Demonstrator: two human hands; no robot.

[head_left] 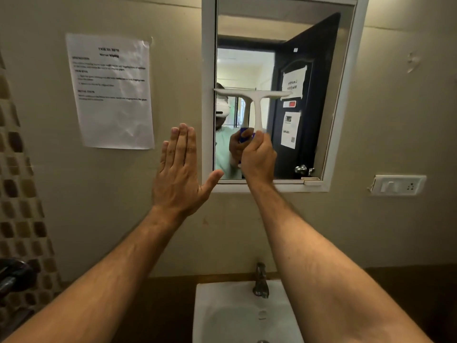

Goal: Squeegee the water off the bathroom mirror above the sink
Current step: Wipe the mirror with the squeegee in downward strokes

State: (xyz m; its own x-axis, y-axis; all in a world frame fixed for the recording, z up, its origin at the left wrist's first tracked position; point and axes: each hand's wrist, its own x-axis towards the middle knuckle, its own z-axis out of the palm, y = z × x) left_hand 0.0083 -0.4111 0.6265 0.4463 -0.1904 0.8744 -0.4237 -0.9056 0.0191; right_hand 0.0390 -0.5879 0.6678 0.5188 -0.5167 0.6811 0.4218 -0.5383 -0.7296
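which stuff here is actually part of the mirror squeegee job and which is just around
Job: squeegee, mirror, right hand gripping the squeegee handle, left hand flat on the wall.

Just around: paper notice, switch plate, tap, sink.

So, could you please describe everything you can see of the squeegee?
The squeegee is white, plastic-looking and T-shaped: a long horizontal blade on a narrow neck, with a blue grip below. It stands upright against the mirror, blade level about mid-height. The right hand grips its handle.
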